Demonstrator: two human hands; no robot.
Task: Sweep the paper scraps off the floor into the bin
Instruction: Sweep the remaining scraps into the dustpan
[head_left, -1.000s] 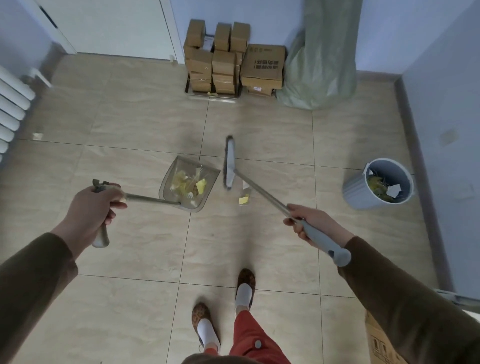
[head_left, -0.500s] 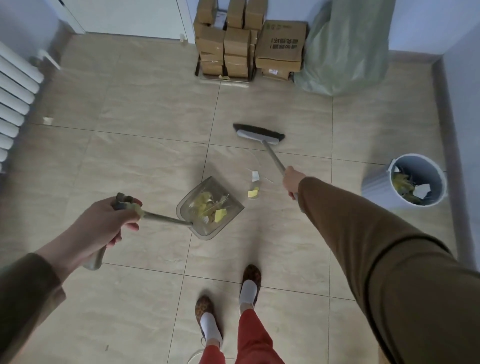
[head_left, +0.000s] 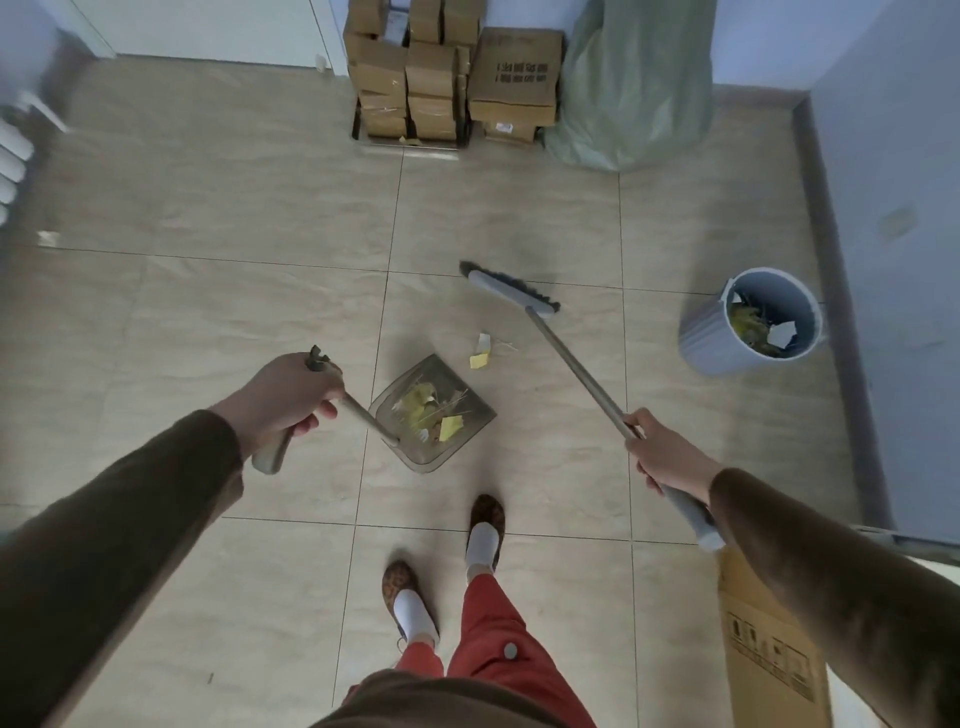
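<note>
Since the earlier frame, we note the right hand (head_left: 667, 457) has drawn back along the broom (head_left: 571, 358), its head now beyond the loose scraps (head_left: 480, 352). That grip wraps the shaft; the left hand (head_left: 283, 397) grips the dustpan (head_left: 434, 413) handle, pan mouth facing the scraps, we judge, to receive them. The bin (head_left: 701, 338) stands well apart, right.

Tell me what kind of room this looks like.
Probably a storage or utility corner indoors: a tiled floor, stacked cardboard boxes and a stuffed green sack against the wall, plus a small grey bin of scraps.
</note>
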